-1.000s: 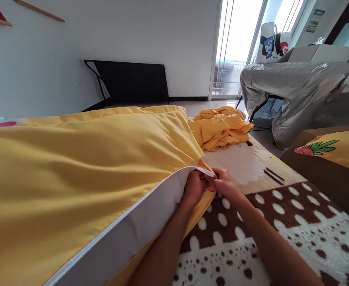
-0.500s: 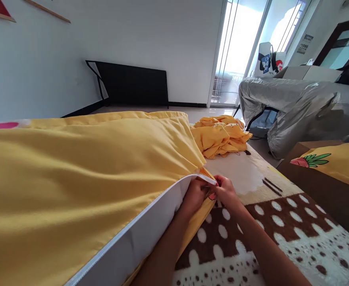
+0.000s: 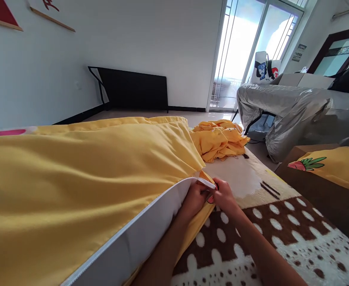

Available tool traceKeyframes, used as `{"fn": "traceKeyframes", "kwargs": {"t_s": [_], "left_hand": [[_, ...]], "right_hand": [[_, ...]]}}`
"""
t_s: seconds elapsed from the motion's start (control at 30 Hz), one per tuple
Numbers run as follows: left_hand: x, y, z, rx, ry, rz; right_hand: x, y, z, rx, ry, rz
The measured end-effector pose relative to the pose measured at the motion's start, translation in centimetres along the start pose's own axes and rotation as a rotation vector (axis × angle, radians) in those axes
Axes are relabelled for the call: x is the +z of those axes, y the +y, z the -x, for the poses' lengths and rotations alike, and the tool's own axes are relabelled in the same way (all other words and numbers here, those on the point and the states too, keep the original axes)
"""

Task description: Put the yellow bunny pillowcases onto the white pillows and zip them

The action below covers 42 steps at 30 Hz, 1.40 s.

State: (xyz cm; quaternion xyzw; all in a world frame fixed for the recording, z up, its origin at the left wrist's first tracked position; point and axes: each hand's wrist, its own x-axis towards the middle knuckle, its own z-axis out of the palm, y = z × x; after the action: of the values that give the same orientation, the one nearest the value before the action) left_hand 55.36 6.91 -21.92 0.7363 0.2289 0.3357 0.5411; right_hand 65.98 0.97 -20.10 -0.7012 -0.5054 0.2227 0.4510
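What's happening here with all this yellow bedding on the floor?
A person is working at the corner of a big yellow cover laid over a spotted brown-and-white rug. Both hands meet there: the left hand and right hand pinch the end of the white zipper edge. The opening gapes, showing the white filling inside. A crumpled heap of yellow fabric lies beyond, near a silver-covered piece of furniture.
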Motion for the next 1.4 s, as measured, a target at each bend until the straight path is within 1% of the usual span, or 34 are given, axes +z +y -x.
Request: {"fn": "traceKeyframes", "kwargs": {"t_s": [0.1, 0.2, 0.3, 0.37, 0.43, 0.57, 0.67, 0.87, 0.93, 0.97, 1.0, 1.07, 1.17, 1.23, 1.3, 1.4], "left_hand": [[0.5, -0.3, -0.1, -0.008, 0.119, -0.032], [0.7, -0.2, -0.1, -0.029, 0.208, -0.066], [0.8, 0.0, 0.0, -0.061, 0.254, -0.099], [0.8, 0.1, 0.0, -0.083, 0.278, -0.129], [0.9, 0.1, 0.1, -0.096, 0.299, -0.169], [1.0, 0.1, 0.2, -0.099, 0.327, -0.235], [1.0, 0.0, 0.2, -0.106, 0.335, -0.253], [0.7, -0.2, 0.3, -0.115, 0.314, -0.277], [0.6, -0.2, 0.2, -0.128, 0.318, -0.271], [0.4, -0.2, 0.1, -0.134, 0.316, -0.260], [0.3, -0.2, -0.1, -0.137, 0.305, -0.240], [-0.1, -0.1, -0.4, -0.124, 0.244, -0.180], [-0.5, -0.1, -0.8, -0.079, 0.148, -0.101], [-0.6, -0.1, -0.8, -0.056, 0.126, -0.088], [-0.4, -0.2, -0.7, -0.045, 0.137, -0.094], [0.1, -0.4, -0.5, -0.051, 0.212, -0.110]], "right_hand": [[0.1, -0.2, 0.2, 0.038, -0.019, -0.132], [0.0, -0.3, 0.2, 0.049, -0.027, -0.126], [-0.3, -0.3, 0.1, 0.012, -0.014, -0.003], [-0.4, -0.4, 0.1, -0.006, -0.032, 0.055], [-0.5, -0.5, 0.2, -0.003, -0.072, 0.044], [-0.4, -0.7, 0.2, 0.060, -0.122, -0.073], [-0.6, -0.8, 0.2, 0.099, -0.157, -0.100], [-0.5, -1.9, 1.2, 0.031, -0.167, 0.070], [-0.4, -2.0, 1.4, 0.035, -0.169, 0.078], [-0.3, -1.9, 1.3, 0.052, -0.172, 0.046], [-0.3, -1.8, 1.2, 0.078, -0.174, 0.000], [-0.4, -1.3, 0.9, 0.116, -0.158, -0.084], [-0.6, -0.6, 0.3, 0.088, -0.081, -0.076], [-0.5, -0.5, 0.2, 0.069, -0.051, -0.075], [-0.5, -0.8, 0.4, 0.067, -0.059, -0.124], [-0.4, -1.6, 0.9, 0.088, -0.114, -0.215]]}}
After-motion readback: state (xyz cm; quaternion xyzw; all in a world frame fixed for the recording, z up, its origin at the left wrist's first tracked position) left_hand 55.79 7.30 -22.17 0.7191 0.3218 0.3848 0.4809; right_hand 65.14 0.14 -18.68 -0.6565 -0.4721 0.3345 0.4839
